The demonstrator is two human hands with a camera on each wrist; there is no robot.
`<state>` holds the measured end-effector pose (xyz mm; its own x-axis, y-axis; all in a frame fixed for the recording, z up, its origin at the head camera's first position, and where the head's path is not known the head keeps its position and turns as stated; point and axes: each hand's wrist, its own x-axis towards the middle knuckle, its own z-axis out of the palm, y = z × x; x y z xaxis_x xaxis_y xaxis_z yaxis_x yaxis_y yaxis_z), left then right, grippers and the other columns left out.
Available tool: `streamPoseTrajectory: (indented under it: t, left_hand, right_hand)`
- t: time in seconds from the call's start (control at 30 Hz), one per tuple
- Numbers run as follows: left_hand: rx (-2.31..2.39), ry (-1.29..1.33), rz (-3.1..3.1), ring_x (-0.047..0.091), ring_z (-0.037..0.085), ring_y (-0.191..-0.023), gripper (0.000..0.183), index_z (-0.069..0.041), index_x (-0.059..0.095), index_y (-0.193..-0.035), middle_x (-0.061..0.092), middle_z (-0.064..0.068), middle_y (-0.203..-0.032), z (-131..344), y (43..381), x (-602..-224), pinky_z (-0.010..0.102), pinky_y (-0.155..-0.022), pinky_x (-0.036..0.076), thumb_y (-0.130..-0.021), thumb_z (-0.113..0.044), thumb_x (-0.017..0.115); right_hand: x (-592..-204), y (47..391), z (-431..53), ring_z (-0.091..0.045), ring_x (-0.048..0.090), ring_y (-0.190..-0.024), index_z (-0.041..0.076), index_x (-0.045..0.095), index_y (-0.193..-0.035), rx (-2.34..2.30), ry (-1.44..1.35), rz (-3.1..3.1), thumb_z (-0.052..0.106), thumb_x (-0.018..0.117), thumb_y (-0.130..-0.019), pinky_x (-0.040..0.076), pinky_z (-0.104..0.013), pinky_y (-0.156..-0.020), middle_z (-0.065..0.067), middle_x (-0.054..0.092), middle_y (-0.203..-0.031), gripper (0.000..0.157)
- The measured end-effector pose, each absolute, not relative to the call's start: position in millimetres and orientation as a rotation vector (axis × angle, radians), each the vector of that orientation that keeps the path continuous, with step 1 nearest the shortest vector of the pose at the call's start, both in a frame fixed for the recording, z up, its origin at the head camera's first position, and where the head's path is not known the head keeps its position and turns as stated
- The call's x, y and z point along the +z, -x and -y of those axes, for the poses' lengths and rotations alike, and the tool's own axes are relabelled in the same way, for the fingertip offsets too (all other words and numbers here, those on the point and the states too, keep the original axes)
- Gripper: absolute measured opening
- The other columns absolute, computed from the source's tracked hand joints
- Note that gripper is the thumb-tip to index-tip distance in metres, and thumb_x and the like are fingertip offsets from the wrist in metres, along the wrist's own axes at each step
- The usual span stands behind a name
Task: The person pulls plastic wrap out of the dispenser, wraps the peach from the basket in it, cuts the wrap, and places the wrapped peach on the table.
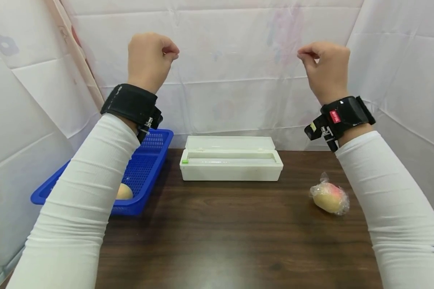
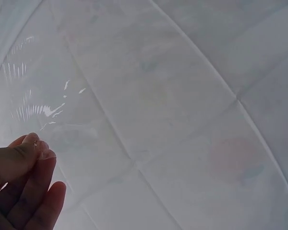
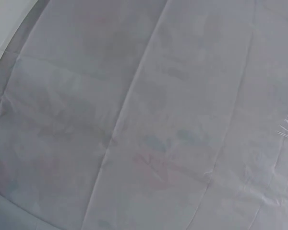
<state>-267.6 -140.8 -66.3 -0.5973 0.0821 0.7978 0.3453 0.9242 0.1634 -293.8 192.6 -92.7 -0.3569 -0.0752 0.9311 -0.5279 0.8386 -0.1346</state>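
Note:
Both hands are raised in front of the white curtain, level with each other and wide apart. A clear sheet of cling film (image 2: pixel 36 112) shows by its glints and creases in the left wrist view. My left hand (image 1: pixel 148 60) pinches its edge between thumb and fingertips. On the other side, my right hand (image 1: pixel 327 68) pinches with thumb and fingers in the same way, and creased film shows beside its fingers at the right edge of the right wrist view. Below and between the hands, a white cling film dispenser (image 1: pixel 231 172) stands on the table with its lid raised.
A blue plastic basket (image 1: pixel 162 148) stands at the left, partly behind my left sleeve, with a pale yellow round fruit (image 1: pixel 124 192) inside. On the right of the brown table (image 1: pixel 217 233) lies a yellow-and-red fruit wrapped in film (image 1: pixel 329 198). White curtains (image 1: pixel 224 104) surround the table.

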Motion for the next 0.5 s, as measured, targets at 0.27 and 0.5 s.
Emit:
streamPoseTrajectory:
  t: [0.27, 0.5]
  left_hand:
    - [-0.403, 0.379, 2.180, 0.059, 0.029, -0.086, 0.020, -0.004, 0.073, -0.100, 0.071, 0.014, -0.098, 149, 252, -72, 0.039, -0.086, 0.038, -0.092, -0.016, 0.059]
    - [-0.364, 0.484, 2.157, 0.061, 0.027, -0.077, 0.020, -0.004, 0.074, -0.096, 0.071, 0.014, -0.092, 154, 222, -82, 0.033, -0.075, 0.036, -0.092, -0.016, 0.060]
  right_hand:
    - [-102, 277, -201, 0.008, 0.050, -0.075, 0.003, 0.075, -0.092, 0.563, -0.524, 1.830, 0.016, 0.062, -0.090, 0.035, -0.009, -0.074, -0.010, 0.072, -0.089, 0.018]
    - [-111, 256, -214, 0.019, 0.046, -0.074, 0.001, 0.074, -0.090, 0.596, -0.618, 1.862, 0.013, 0.065, -0.086, 0.036, -0.008, -0.074, -0.015, 0.071, -0.087, 0.016]
